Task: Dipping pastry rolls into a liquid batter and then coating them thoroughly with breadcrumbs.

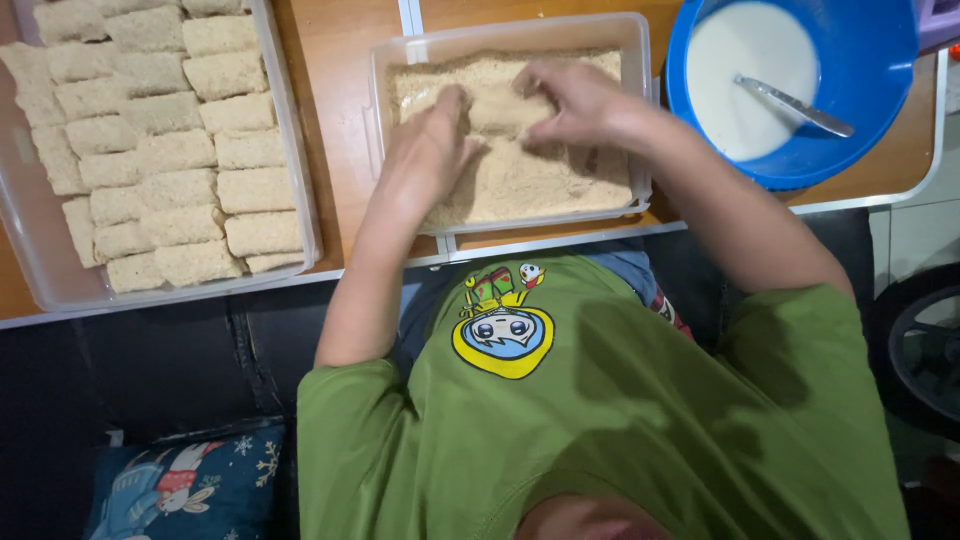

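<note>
A clear plastic tub filled with breadcrumbs stands on the wooden table in front of me. Both my hands are inside it. My left hand and my right hand press from either side on a crumb-coated roll lying on the crumbs. My fingers curl round its ends and hide part of it. Crumbs stick to both hands.
A large clear tray with several rows of breaded rolls sits at the left. A blue bowl of white batter with a metal spoon stands at the right. A patterned cushion lies below the table, a black wheel at the right.
</note>
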